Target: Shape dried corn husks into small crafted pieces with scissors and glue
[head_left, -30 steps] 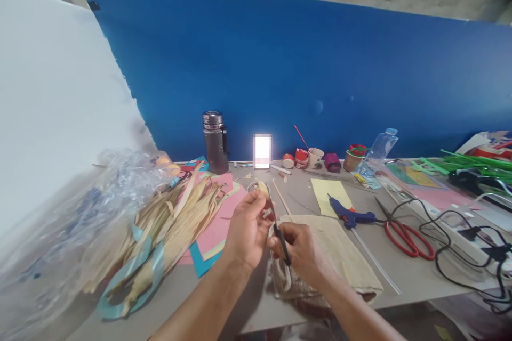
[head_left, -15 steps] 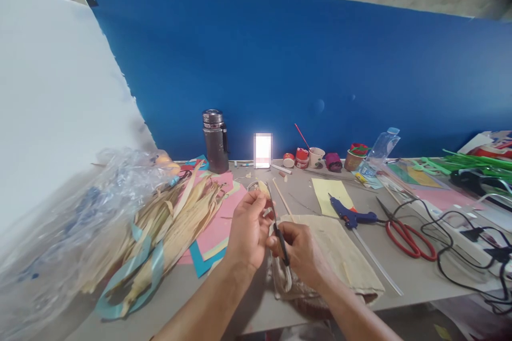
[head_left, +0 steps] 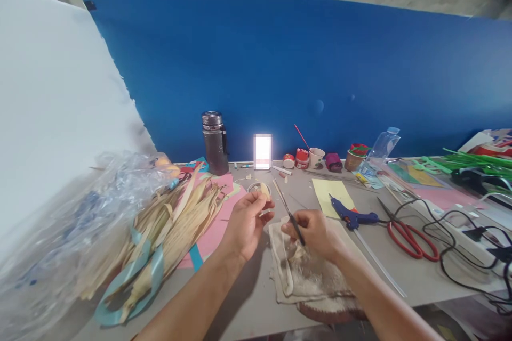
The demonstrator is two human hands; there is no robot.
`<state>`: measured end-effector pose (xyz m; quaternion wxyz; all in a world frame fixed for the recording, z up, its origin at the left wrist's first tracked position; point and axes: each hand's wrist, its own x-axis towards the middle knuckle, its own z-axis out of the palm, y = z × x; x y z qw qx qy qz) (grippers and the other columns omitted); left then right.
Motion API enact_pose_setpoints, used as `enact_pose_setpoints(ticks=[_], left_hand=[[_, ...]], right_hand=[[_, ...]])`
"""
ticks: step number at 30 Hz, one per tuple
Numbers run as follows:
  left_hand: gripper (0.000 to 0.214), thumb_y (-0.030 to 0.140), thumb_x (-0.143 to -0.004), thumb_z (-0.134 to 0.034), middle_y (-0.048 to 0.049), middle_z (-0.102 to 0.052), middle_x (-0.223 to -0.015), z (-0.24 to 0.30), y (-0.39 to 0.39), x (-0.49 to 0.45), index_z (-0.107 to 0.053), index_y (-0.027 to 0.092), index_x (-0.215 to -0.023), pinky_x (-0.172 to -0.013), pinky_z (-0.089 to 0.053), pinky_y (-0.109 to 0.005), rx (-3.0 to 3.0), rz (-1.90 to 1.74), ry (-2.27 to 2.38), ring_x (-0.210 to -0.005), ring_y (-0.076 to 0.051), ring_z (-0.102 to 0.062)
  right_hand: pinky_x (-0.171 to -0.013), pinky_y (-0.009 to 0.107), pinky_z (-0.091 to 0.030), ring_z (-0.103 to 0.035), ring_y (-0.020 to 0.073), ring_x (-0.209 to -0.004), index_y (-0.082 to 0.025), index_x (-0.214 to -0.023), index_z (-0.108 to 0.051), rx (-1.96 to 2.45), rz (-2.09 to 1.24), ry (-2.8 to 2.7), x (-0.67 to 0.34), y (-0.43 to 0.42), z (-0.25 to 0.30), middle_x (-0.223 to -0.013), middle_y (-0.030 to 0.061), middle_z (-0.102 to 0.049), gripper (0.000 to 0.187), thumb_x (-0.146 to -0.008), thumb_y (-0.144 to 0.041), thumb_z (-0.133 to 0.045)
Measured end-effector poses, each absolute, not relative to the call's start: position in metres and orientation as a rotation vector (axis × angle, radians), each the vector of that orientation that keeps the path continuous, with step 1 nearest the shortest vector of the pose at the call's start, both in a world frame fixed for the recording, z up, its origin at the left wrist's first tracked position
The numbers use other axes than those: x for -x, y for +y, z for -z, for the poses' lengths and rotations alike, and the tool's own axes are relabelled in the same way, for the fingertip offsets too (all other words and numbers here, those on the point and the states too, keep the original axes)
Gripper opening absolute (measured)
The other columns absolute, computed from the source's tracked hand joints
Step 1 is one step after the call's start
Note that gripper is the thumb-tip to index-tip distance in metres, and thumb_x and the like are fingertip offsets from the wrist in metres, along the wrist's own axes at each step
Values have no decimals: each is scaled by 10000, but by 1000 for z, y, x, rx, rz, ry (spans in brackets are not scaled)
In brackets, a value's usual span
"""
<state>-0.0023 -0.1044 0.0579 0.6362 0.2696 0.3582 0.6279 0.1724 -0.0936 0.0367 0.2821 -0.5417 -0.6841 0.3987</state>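
Note:
My left hand pinches a small pale piece of corn husk between thumb and fingers. To its right, my right hand is closed around a slim tool with a black handle; its thin front end points forward and left, apart from the husk piece. Whether the tool is scissors or tweezers I cannot tell. Beneath the right hand lies a folded beige cloth with pale scraps on it. A round clear dish or ring sits just beyond the left fingertips.
Left lie corn husks, blue ribbon, pink paper and a plastic bag. Right are a glue gun, red-handled scissors and a power strip with tangled cables. A flask and paint pots stand behind.
My right hand has moved right with the tool, away from my left hand and the husk piece. More of the cloth shows. The left hand has barely moved.

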Motion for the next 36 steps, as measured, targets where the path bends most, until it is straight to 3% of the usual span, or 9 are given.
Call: enact_pose_setpoints(ticks=[4, 6, 13, 19, 23, 28, 33, 36], left_hand=[[264, 270, -635, -869, -35, -650, -766, -41, -86, 11, -645, 137, -679, -597, -488, -210, -610, -1364, 871, -693, -111, -608], [239, 248, -655, -853, -35, -643, -724, -30, -77, 14, -647, 128, -678, -589, -494, -210, -584, -1348, 912, -648, -102, -599], [241, 262, -646, -839, -58, -684, -734, -3, -65, 15, -660, 126, -731, -554, -487, -195, -693, -1369, 1017, -612, -102, -615], [213, 226, -635, -813, -61, -684, -728, 4, -66, 8, -660, 122, -741, -537, -481, -205, -712, -1340, 1022, -603, -112, -628], [244, 245, -618, -816, -52, -676, -728, 6, -66, 5, -641, 134, -748, -525, -472, -206, -702, -1331, 1010, -600, -113, -628], [296, 278, -587, -817, -8, -636, -666, 10, -64, 3, -621, 145, -765, -507, -458, -203, -719, -1371, 1009, -561, -101, -594], [308, 285, -572, -821, -19, -640, -664, 11, -65, 3, -632, 137, -765, -508, -453, -203, -748, -1362, 999, -555, -99, -589], [281, 276, -587, -801, -26, -648, -672, 9, -67, 4, -626, 139, -759, -518, -459, -210, -761, -1373, 1012, -564, -105, -599]], right_hand=[[-564, 266, -321, -616, 201, -669, -169, -679, -684, 1905, -362, -2182, -200, -64, -48, -687, 75, -691, 369, -812, -512, -660], [-610, 275, -358, -669, 243, -774, -168, -778, -734, 2038, -211, -2266, -207, -59, -46, -795, 122, -732, 336, -834, -487, -644], [-706, 304, -425, -711, 293, -921, -155, -970, -734, 2157, -87, -2234, -203, -68, -27, -932, 161, -757, 325, -880, -444, -616], [-728, 312, -446, -710, 307, -966, -133, -996, -704, 2231, -30, -2185, -195, -73, -29, -976, 185, -745, 303, -890, -410, -639], [-740, 306, -450, -708, 288, -951, -108, -1202, -597, 2234, 54, -2113, -192, -76, -31, -971, 167, -728, 437, -877, -389, -674], [-742, 309, -454, -692, 282, -957, -147, -1022, -682, 2234, -50, -2075, -196, -73, -29, -1036, 163, -708, 404, -843, -509, -682], [-648, 306, -410, -674, 276, -817, -162, -686, -670, 2120, -305, -1909, -208, -63, -21, -720, 111, -677, 269, -741, -407, -767], [-557, 290, -351, -606, 215, -644, -177, -541, -584, 1919, -466, -1701, -209, -61, -21, -555, 61, -578, 308, -743, -351, -739]])
